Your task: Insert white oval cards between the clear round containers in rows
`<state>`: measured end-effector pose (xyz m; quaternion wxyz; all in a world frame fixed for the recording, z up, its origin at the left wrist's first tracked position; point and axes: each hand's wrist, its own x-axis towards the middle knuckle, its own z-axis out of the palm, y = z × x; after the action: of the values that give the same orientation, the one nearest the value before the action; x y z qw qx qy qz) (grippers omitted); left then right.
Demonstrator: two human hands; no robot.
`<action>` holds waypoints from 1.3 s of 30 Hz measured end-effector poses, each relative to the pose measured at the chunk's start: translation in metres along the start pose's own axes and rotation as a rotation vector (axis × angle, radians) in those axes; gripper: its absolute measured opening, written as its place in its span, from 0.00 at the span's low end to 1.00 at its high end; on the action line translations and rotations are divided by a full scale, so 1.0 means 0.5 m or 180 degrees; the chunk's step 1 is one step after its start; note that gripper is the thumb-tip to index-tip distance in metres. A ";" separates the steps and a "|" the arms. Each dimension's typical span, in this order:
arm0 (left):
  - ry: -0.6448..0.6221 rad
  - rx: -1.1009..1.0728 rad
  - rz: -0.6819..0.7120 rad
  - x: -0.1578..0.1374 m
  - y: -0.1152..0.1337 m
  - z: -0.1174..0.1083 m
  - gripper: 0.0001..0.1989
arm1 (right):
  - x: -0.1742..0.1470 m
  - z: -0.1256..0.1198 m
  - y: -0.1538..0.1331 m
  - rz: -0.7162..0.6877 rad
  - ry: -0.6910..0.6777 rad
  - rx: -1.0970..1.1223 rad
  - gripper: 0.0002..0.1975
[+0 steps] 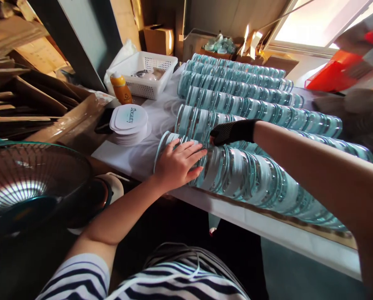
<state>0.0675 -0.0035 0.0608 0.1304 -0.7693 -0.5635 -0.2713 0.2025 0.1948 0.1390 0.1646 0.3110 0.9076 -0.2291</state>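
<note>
My bare left hand [181,161] lies over the left end of the nearest row of clear, teal-tinted round plastic pieces [249,177], its fingers stretched out and spread across their edges. Just beyond it, my right hand [231,132] in a black glove reaches down at the back of the same row. Its fingers are curled against the pieces, and the fingertips are partly hidden, so what they grip is unclear. The pieces stand on edge, packed side by side, with pale bands between them. Further rows [264,108] of the same pieces lie behind.
Left of the rows, a stack of white printed cards [130,123] sits beside an orange bottle [121,88] and a white basket [156,85]. A fan [33,187] stands close on my left, with cardboard [39,91] behind it. Red plastic [333,71] is at the right.
</note>
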 end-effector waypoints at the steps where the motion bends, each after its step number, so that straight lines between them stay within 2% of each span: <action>1: 0.0009 -0.0010 -0.0005 0.000 0.000 0.000 0.22 | 0.000 -0.003 -0.005 0.0055 -0.0301 0.0065 0.08; 3: 0.0005 -0.0034 -0.0015 0.001 -0.002 0.000 0.23 | 0.001 -0.010 -0.018 -0.0025 -0.0516 -0.0251 0.09; 6: 0.0000 -0.0093 -0.0029 0.006 -0.008 0.002 0.25 | -0.008 -0.022 -0.036 -0.0265 -0.0017 -0.1470 0.07; 7: 0.0001 -0.0111 -0.0041 0.007 -0.009 0.002 0.27 | -0.017 -0.025 -0.040 -0.0267 0.0133 -0.1688 0.07; 10: 0.0004 -0.0174 -0.0098 0.010 -0.013 0.004 0.28 | -0.067 -0.015 -0.050 -0.0180 0.0494 -0.1509 0.10; 12: 0.0004 -0.0229 -0.0124 0.010 -0.014 0.006 0.27 | -0.116 0.026 -0.066 -0.0036 0.0910 -0.1357 0.10; 14: -0.0019 -0.0267 -0.0145 0.010 -0.015 0.007 0.28 | -0.168 0.097 -0.094 0.0108 0.1251 -0.1332 0.12; 18: -0.0107 -0.0243 -0.0195 0.012 -0.016 0.010 0.28 | -0.244 0.254 -0.136 -0.0063 0.1369 -0.1144 0.17; 20: -0.0148 -0.0210 -0.0202 0.014 -0.017 0.011 0.28 | -0.260 0.285 -0.128 0.0049 0.1753 -0.1091 0.19; 22: -0.0167 -0.0184 -0.0195 0.014 -0.017 0.010 0.28 | -0.264 0.272 -0.107 0.0153 0.2224 -0.1139 0.20; 24: -0.0155 -0.0159 -0.0199 0.014 -0.016 0.009 0.28 | -0.259 0.229 -0.089 0.0108 0.2385 -0.1328 0.19; 27: -0.0096 -0.0122 -0.0203 0.013 -0.015 0.010 0.29 | -0.240 0.167 -0.094 0.0102 0.1949 -0.1768 0.19; 30: -0.0002 -0.0108 -0.0146 0.012 -0.014 0.012 0.28 | -0.214 0.142 -0.128 0.0244 0.1494 -0.2160 0.18; 34: 0.0039 -0.0097 -0.0098 0.011 -0.014 0.012 0.26 | -0.184 0.137 -0.157 0.0265 0.1340 -0.2360 0.17; 39: -0.0049 -0.0111 -0.0179 0.013 -0.015 0.009 0.26 | -0.188 0.130 -0.138 0.0240 0.1385 -0.2208 0.21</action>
<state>0.0629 0.0063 0.0598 0.1050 -0.7574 -0.5811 -0.2787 0.2390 0.0668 0.1475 0.0722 0.3113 0.9326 0.1679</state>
